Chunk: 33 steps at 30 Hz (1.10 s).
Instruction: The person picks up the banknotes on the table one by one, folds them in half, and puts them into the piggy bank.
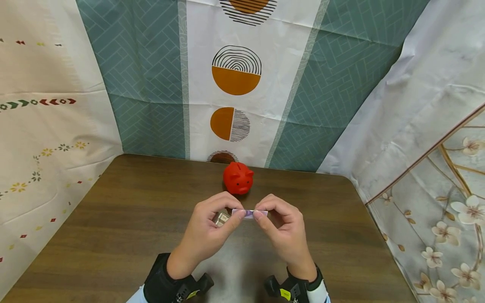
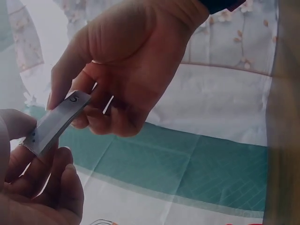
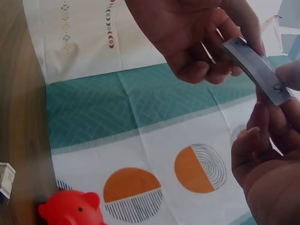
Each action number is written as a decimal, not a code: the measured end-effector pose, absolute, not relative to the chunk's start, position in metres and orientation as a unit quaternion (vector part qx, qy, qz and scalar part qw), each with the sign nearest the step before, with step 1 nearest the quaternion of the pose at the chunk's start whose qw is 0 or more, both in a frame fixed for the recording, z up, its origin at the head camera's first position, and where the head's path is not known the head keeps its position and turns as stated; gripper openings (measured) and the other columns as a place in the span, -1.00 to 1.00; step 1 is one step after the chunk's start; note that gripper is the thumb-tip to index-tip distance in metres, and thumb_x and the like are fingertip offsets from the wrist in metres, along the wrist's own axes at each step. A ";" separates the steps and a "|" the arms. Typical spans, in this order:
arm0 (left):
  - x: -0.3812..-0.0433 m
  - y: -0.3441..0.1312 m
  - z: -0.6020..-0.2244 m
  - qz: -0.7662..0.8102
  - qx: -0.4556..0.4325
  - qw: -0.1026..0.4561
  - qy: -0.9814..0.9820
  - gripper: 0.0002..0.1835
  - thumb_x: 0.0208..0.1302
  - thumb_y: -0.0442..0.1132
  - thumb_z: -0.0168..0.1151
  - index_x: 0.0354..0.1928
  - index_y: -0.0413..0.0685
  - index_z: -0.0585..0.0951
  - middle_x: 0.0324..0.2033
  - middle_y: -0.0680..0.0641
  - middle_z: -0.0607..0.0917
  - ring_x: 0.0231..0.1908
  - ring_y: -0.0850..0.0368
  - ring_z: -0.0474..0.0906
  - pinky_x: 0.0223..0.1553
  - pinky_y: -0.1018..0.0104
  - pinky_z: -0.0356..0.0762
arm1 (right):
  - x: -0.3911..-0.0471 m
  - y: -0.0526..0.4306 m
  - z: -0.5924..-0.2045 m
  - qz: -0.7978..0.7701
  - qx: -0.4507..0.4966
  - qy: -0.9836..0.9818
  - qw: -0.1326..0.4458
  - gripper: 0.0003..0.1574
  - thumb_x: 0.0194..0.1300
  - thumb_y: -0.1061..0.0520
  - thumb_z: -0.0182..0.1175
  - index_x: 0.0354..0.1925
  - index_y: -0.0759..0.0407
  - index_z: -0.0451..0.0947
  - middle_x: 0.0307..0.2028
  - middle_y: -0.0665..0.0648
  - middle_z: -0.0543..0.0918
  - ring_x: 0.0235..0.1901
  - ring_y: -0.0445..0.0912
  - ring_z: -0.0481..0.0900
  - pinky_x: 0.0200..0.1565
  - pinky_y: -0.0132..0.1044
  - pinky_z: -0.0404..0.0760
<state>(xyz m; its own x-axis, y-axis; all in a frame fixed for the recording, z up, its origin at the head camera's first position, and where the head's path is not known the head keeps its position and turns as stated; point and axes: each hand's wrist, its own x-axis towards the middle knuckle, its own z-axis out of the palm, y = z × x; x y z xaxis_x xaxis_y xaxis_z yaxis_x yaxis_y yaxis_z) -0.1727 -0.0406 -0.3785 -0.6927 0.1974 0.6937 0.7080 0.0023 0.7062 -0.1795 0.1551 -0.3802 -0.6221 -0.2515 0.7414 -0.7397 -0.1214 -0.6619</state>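
Observation:
A narrow folded banknote (image 1: 249, 213), white and purple, is stretched level between both hands over the table. My left hand (image 1: 207, 225) pinches one end between thumb and fingers, and my right hand (image 1: 283, 223) pinches the other. In the left wrist view the folded banknote (image 2: 58, 119) shows a printed 5 near its far end. The right wrist view shows the folded banknote (image 3: 258, 70) as a flat strip with several layers at its edge. Behind the left fingers lies a small cream folded piece (image 1: 222, 219), partly hidden; I cannot tell its kind.
A red piggy bank (image 1: 238, 178) stands just beyond the hands, near the back of the brown wooden table (image 1: 151, 202). Patterned cloths hang around the table: a green and white one (image 1: 242, 101) behind, others at the left and right.

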 end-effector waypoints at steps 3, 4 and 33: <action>-0.172 -0.039 -0.379 -0.625 -0.335 0.202 -0.675 -0.88 0.34 -0.39 0.33 -0.29 0.02 0.69 -0.35 -0.01 0.70 -0.32 0.22 0.59 -0.32 0.36 0.61 | -0.180 0.151 -0.382 0.640 0.397 -0.627 0.201 -0.77 0.22 0.59 0.18 -0.23 0.37 0.59 -0.38 0.19 0.58 -0.36 -0.08 0.52 -0.35 -0.32 0.62; -0.172 -0.039 -0.379 -0.624 -0.337 0.203 -0.675 -0.87 0.35 -0.39 0.33 -0.29 0.03 0.69 -0.35 0.00 0.70 -0.32 0.22 0.59 -0.32 0.35 0.61 | -0.180 0.150 -0.382 0.639 0.399 -0.625 0.204 -0.77 0.21 0.60 0.18 -0.24 0.38 0.58 -0.39 0.19 0.58 -0.36 -0.08 0.52 -0.37 -0.31 0.60; -0.171 -0.040 -0.378 -0.667 -0.358 0.214 -0.617 -0.80 0.27 -0.58 0.29 -0.25 -0.15 0.73 -0.36 -0.12 0.74 -0.31 0.11 0.66 -0.28 0.33 0.71 | -0.175 0.149 -0.377 0.645 0.399 -0.607 0.234 -0.82 0.25 0.56 0.20 -0.25 0.38 0.62 -0.40 0.23 0.61 -0.37 -0.06 0.53 -0.37 -0.32 0.63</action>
<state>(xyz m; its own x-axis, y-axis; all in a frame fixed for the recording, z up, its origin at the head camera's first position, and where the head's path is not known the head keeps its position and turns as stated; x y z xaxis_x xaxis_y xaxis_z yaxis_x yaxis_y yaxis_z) -0.1709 -0.0397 -0.3777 -0.6516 0.1565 0.7422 0.7279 -0.1463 0.6699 -0.1755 0.1495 -0.3775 -0.5711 -0.1824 0.8004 -0.7878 -0.1523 -0.5968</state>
